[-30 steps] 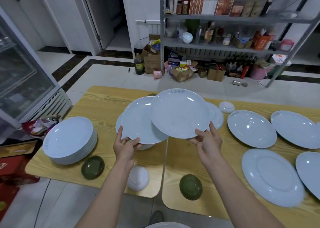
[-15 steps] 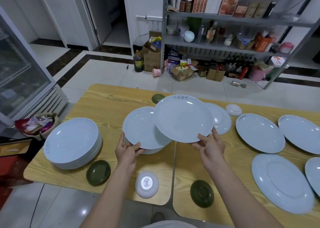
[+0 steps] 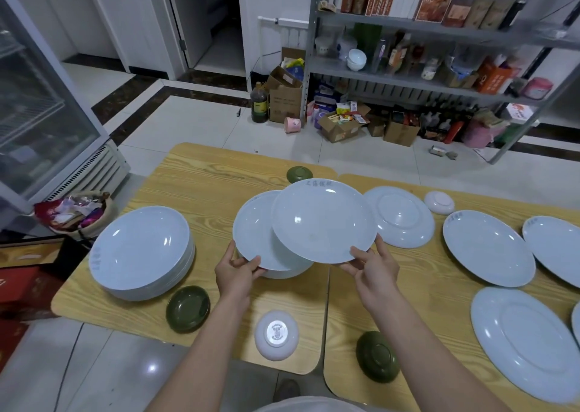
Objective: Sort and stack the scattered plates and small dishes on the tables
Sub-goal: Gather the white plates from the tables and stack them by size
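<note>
1. Closely, the fingers [image 3: 361,252] of the right hand [image 3: 373,265] curled round the near rim of a white plate [image 3: 323,220], thumb on top, holding it raised over the gap between the two tables.
2. The left hand [image 3: 235,270] pinched the near rim of a second plate [image 3: 254,233], which topped a low pile [image 3: 282,274] and lay partly beneath the raised one.
3. Further left, a tall stack of plates [image 3: 141,251] stood on the left table [image 3: 201,185], with a green dish [image 3: 187,308] just beside it.
4. An upturned white dish [image 3: 276,334] sat near that table's front edge.
5. On the right table [image 3: 423,286], an upside-down plate [image 3: 401,217] lay just right of the raised plate, and other single plates were spread beyond.
</note>
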The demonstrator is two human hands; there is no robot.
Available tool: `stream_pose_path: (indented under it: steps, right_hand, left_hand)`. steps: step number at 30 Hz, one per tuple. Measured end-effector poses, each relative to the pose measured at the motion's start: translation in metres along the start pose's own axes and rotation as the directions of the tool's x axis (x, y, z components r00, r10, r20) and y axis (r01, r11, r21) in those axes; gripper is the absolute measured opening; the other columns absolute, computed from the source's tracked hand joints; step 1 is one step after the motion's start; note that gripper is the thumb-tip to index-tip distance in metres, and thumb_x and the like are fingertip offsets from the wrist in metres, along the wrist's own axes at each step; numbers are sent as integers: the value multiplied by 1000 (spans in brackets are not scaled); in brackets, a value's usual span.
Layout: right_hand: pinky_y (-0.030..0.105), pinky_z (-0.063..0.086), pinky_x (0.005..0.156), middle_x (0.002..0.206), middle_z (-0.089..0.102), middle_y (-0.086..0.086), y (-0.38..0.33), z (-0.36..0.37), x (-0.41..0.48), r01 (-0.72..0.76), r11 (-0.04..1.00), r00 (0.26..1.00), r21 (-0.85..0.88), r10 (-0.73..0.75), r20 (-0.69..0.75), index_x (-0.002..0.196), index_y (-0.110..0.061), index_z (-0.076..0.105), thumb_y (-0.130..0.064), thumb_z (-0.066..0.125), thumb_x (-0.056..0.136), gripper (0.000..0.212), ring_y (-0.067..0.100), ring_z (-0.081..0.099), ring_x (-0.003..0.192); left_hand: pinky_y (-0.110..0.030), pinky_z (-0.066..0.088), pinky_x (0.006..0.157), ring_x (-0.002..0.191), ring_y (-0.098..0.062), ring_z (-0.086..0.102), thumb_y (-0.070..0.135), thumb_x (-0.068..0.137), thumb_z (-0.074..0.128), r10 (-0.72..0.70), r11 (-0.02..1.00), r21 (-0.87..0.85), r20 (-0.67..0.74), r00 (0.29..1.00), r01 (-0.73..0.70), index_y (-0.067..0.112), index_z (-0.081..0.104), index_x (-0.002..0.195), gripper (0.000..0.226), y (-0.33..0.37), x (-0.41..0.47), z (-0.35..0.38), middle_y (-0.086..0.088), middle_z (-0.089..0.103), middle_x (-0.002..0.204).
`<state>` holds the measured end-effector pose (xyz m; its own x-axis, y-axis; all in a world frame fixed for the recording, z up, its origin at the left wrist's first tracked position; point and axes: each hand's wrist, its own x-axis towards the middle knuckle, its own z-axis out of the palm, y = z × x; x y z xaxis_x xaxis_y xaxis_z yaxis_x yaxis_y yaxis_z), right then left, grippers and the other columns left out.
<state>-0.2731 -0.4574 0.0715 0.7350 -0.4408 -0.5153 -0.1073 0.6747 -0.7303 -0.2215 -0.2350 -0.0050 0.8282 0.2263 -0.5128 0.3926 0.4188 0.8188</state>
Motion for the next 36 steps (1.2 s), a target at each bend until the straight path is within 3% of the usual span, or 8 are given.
stream_pose_path:
  steps: [3,7,11,18,25,30,36]
  right_hand:
    - [53,60,72,100,73,-3,7,6,1,-29,999,1000,-29,29,0,145,-17,47,19,58,84,72,29,70,95]
    - [56,58,77,109,69,4,17,13,4,-71,996,997,-54,71,-8,148,-15,42,20,57,84,74,36,66,103]
    - [52,60,70,106,69,1,26,21,9,-99,991,995,-85,99,-9,150,-14,38,20,57,85,76,34,68,97]
    - [53,60,73,117,67,5,38,29,20,-118,979,993,-169,117,-17,150,-16,37,19,59,84,79,34,68,101]
    - [44,62,64,117,67,4,47,35,28,-99,972,995,-213,98,-14,152,-17,35,16,59,87,77,32,67,105]
    - [44,62,74,124,67,8,51,41,37,-51,944,998,-327,37,-49,148,-14,43,13,63,86,70,28,68,105]
    - [37,62,73,106,72,6,58,41,47,16,875,993,-484,-70,-94,134,-11,59,12,71,78,62,22,71,93]
  left_hand:
    - [-26,60,61,96,-21,70,-13,81,70,7,999,36,-13,1000,-6,20,36,151,85,-2,6,-2,-10,71,95]
    - [-25,60,62,92,-22,69,-13,83,68,22,997,74,-1,1000,-22,22,38,150,82,-3,11,-3,0,57,78]
    - [-27,60,63,89,-24,72,-12,85,66,12,998,64,42,999,-14,23,37,150,79,-2,14,-5,0,55,77]
    - [-31,61,67,85,-25,74,-9,91,59,-11,999,43,127,992,5,26,34,151,74,-2,16,-12,-3,61,80]
    - [-32,61,72,83,-23,74,-13,89,60,-36,999,19,105,994,35,24,40,149,73,-6,20,-13,-7,53,79]
    - [-31,61,71,88,-27,73,-12,89,61,-45,999,24,94,995,43,25,41,148,73,-4,21,-11,-9,54,83]
    - [-31,61,72,82,-23,73,-12,90,58,-41,998,46,89,995,37,24,38,149,72,-5,21,-11,-7,50,79]
